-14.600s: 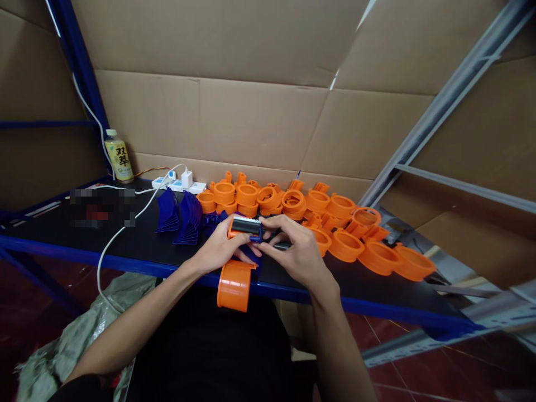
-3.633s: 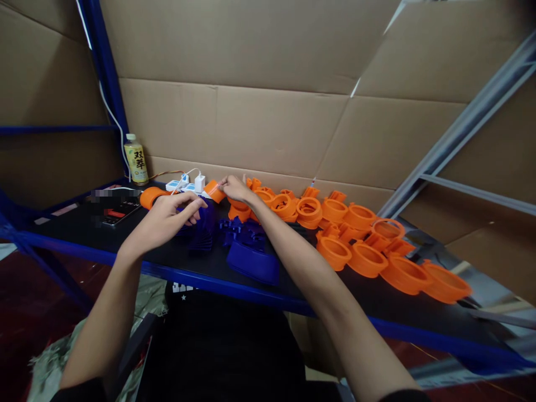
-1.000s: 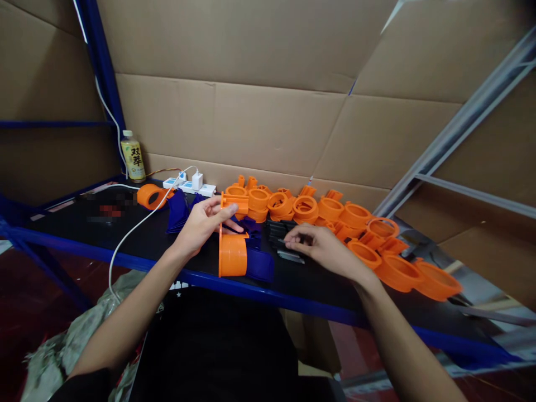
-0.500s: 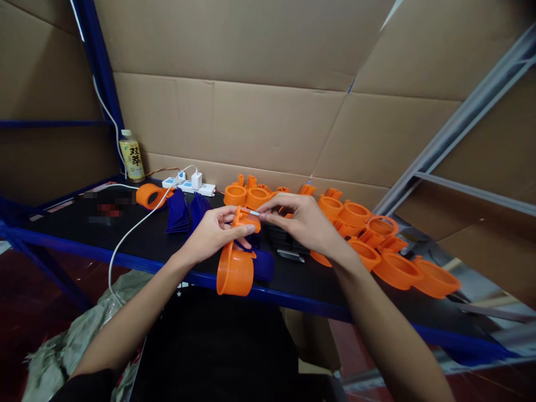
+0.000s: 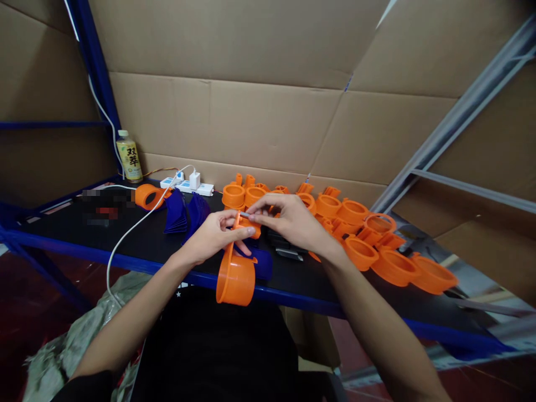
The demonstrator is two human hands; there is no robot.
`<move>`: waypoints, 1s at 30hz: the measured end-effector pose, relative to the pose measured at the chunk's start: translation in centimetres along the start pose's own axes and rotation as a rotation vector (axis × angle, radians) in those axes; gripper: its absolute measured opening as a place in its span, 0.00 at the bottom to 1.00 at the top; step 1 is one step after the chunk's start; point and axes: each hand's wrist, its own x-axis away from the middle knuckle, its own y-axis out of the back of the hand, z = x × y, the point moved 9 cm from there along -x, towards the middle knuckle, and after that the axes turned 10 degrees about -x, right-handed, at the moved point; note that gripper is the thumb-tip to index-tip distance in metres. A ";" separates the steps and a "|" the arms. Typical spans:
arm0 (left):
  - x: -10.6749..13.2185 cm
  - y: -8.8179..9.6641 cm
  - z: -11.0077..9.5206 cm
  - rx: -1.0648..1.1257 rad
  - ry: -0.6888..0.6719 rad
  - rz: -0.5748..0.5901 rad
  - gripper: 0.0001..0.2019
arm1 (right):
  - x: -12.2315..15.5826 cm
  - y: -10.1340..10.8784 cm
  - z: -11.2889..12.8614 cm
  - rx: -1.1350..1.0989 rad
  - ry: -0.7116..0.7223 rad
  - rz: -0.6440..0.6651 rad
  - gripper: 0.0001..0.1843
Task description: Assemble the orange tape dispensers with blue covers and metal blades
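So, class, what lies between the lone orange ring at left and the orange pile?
Two stacks of blue parts, with a white cable running past their left side; the head view shows it.

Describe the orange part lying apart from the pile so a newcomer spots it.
Find the drink bottle at the far left of the black shelf. Right of it one orange part lies alone on its side by the white cable; the orange pile sits farther right.

Bottle (image 5: 128, 161), power strip (image 5: 188, 188), white cable (image 5: 129, 235)
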 end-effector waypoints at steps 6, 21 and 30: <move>-0.5 0.8 0.8 0.144 0.043 -0.009 0.23 | -0.4 1.2 -0.7 0.058 0.018 -0.105 0.13; -0.7 1.8 1.0 0.202 0.075 -0.059 0.21 | 6.5 4.9 -14.0 0.623 -0.276 0.309 0.08; -0.6 1.9 1.0 0.197 0.075 -0.057 0.22 | 6.6 4.3 -14.0 0.622 -0.253 0.310 0.09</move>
